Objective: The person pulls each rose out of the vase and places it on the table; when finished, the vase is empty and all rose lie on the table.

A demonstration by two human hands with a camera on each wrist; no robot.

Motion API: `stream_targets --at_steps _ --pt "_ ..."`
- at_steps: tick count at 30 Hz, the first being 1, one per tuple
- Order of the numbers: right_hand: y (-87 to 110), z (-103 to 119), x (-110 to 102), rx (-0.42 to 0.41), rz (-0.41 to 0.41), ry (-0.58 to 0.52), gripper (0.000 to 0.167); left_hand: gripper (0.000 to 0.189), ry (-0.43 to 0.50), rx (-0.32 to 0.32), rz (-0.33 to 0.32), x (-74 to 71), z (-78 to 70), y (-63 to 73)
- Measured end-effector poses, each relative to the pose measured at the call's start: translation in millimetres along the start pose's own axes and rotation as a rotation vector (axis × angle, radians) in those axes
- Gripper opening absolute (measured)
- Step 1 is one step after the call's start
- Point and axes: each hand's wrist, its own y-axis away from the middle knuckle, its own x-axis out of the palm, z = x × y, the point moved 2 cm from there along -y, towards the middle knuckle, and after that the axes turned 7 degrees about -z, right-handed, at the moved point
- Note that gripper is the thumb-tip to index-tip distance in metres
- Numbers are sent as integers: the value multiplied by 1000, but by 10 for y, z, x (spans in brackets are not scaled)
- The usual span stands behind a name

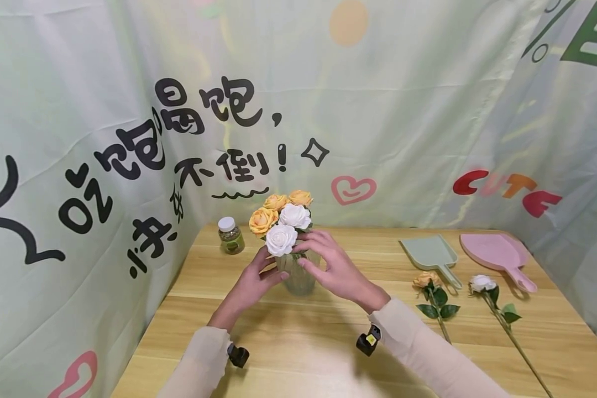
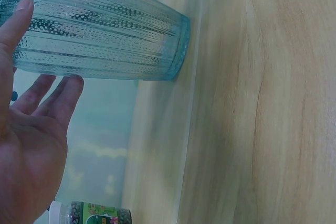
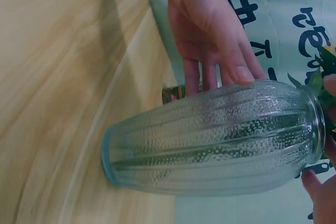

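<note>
A clear ribbed glass vase (image 1: pixel 299 283) stands upright on the wooden table, bearing several orange roses (image 1: pixel 262 221) and white roses (image 1: pixel 281 240). My left hand (image 1: pixel 252 282) holds the vase's left side, thumb in front and fingers behind; in the left wrist view its thumb lies against the textured glass (image 2: pixel 105 35). My right hand (image 1: pixel 330 262) is at the vase's mouth, beside the blooms, its fingers loosely bent. The right wrist view catches only some of its fingertips (image 3: pixel 311 182) near the rim and the green leaves. Whether they touch a stem is hidden.
A white-capped jar (image 1: pixel 231 236) stands at the back left. On the right lie a green dustpan (image 1: pixel 430 253), a pink dustpan (image 1: pixel 495 251), a single orange rose (image 1: pixel 428 280) and a single white rose (image 1: pixel 482 284). Printed curtain (image 1: pixel 403 121) hangs behind the table.
</note>
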Motion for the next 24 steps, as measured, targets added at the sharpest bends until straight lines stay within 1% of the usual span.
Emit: stream_targets --at_steps 4,7,9,15,17,20,24 --pt "-40 -4 -2 46 -86 -53 17 79 -3 -20 -1 1 -2 -3" --pt "-86 -16 -7 72 -132 -57 17 78 -6 -25 -4 -1 -1 -5" --pt "-115 -24 -3 79 -133 -47 18 77 -12 -23 -7 -3 -1 -4" --pt "-169 -27 38 88 -88 -25 23 80 -14 -20 -12 -2 10 2" --pt "-175 -16 36 92 -104 -26 23 78 -10 -19 -13 5 16 0" --pt "-190 5 7 99 -151 -44 27 74 -8 -8 -11 12 14 -2" --pt "-240 50 -49 91 -209 -71 31 75 -6 10 -15 10 -8 -2"
